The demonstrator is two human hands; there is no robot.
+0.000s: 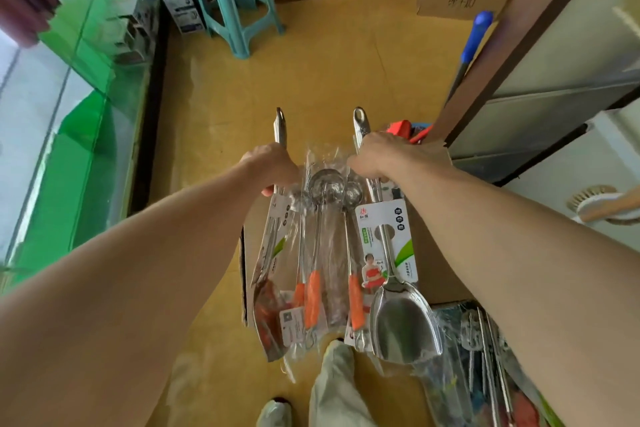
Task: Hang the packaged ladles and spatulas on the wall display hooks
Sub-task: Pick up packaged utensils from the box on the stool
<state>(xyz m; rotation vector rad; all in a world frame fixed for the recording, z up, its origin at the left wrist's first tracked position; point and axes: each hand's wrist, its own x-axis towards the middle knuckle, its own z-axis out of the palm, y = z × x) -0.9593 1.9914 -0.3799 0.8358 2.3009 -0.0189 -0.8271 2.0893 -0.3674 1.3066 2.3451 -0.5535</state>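
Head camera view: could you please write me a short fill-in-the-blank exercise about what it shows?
1. The left hand and the right hand each grip the handle of a packaged ____.
2. The ladles hanging between them have ____ grips.
3. The pole leaning at the right has a ____ upper end.
Missing words: spatula; orange; blue.

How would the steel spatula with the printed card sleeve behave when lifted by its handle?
The spatula is probably stiff: its metal shaft runs straight from the right hand to the blade. It likely feels blade-heavy, since the broad scoop is far wider than the handle. The glossy card sleeve may slide or flap, as it seems held only by its cutout.
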